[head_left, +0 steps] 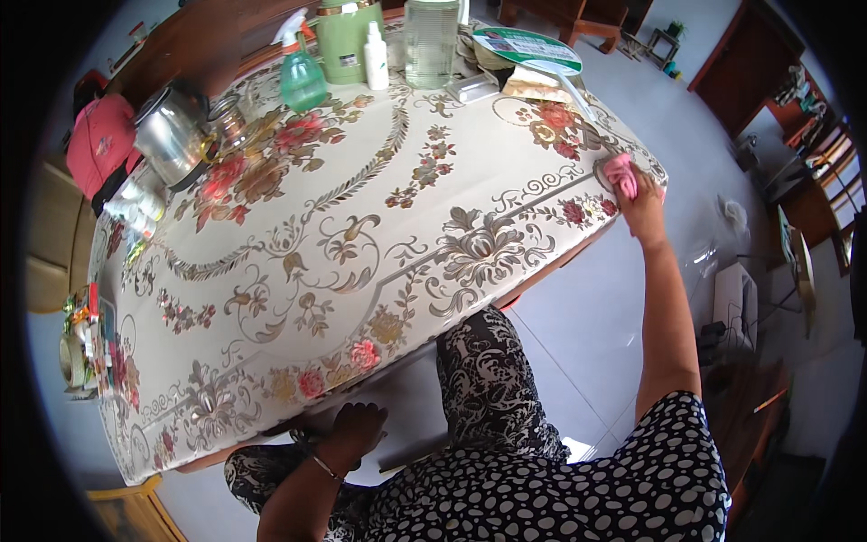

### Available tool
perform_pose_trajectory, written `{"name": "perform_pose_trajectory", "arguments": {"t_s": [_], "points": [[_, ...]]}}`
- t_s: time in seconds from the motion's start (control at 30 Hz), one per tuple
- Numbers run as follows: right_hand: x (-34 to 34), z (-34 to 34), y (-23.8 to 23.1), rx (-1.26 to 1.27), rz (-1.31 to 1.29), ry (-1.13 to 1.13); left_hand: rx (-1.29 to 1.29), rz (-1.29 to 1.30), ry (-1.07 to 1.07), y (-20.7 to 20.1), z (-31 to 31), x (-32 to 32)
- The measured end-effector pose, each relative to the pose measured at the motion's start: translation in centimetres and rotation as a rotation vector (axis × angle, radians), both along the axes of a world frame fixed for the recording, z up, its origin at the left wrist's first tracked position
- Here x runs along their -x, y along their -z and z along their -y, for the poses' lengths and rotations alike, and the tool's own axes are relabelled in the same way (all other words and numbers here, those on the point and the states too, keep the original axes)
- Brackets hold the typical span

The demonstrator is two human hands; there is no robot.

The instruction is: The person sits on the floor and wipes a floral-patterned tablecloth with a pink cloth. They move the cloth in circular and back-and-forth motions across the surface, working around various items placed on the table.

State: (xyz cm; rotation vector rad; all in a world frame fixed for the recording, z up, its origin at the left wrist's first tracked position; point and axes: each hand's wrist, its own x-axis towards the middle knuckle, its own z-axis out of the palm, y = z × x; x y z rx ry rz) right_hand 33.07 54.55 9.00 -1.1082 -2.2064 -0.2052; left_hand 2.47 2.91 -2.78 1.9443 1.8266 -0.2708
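Across the middle of my head-camera feed spreads the table (352,194), under a pale cover patterned with grey scrolls and red flowers, its straight edges bowed by my fisheye. Beyond and below it I have the grey tiled floor (564,334). At the bottom I see the wearer's black top with white spots (506,492), and above it dark trousers with a pale pattern (492,379), the legs bent by the table's near edge.

On the tabletop, at the far left, I make out a shiny metal kettle (172,140). Along the far side stand a green container (350,45) and, to its right, a clear ribbed vessel (430,45). Farther right, a green-and-white hand fan (528,47) lies over other items, its handle slanting toward the right corner. A teal spray bottle (302,81) stands in front of the green container, with a slim white bottle (376,59) to its right.

At the end of an outstretched arm, I have the right hand (643,206) at the table's right corner, grasping a bunched pink cloth (620,176) against the cover. Below the near edge, over the left leg, the left hand (359,429) has its fingers curled in; it is too dark for me to tell whether it holds anything. Around that wrist sits a thin bracelet (326,468).
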Motion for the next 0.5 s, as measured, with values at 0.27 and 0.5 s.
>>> {"name": "perform_pose_trajectory", "arguments": {"t_s": [0.27,0.5], "points": [[8.0,14.1,-2.9,0.055,0.030,-0.340,-0.098,-0.049,-0.022,-1.0,1.4,-0.1],[17.7,27.1,-4.7,0.088,0.078,-0.804,-0.173,-0.070,-0.015,-2.3,2.8,0.1]]}}
